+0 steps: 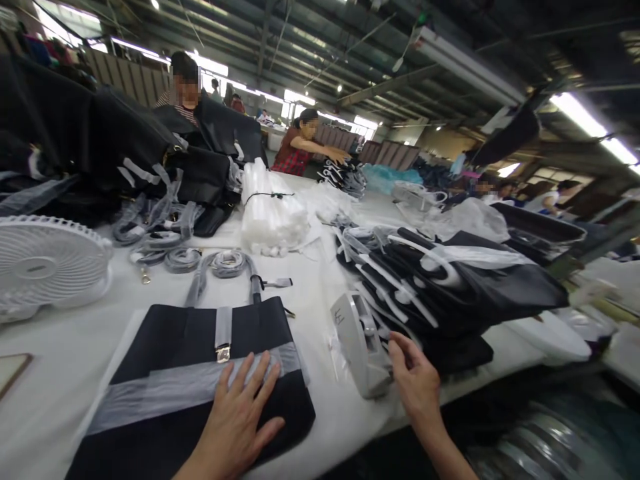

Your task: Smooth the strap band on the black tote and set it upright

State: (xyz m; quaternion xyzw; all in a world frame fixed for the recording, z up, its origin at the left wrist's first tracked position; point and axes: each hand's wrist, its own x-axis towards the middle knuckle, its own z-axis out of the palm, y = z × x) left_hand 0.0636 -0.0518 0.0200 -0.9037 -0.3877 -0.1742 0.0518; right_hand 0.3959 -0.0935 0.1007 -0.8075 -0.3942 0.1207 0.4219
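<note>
Left hand (241, 412) splayed flat on black bag (185, 348), gripping nothing; tape dispenser (351, 343) just left of curled right hand (416, 379), hold unclear.

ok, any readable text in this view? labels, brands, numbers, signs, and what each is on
None reads for certain.
Tape dispenser: dark handwritten-looking marks on its side, too unclear to quote.
White fan: small hub label, too small and blurred to read.
</note>
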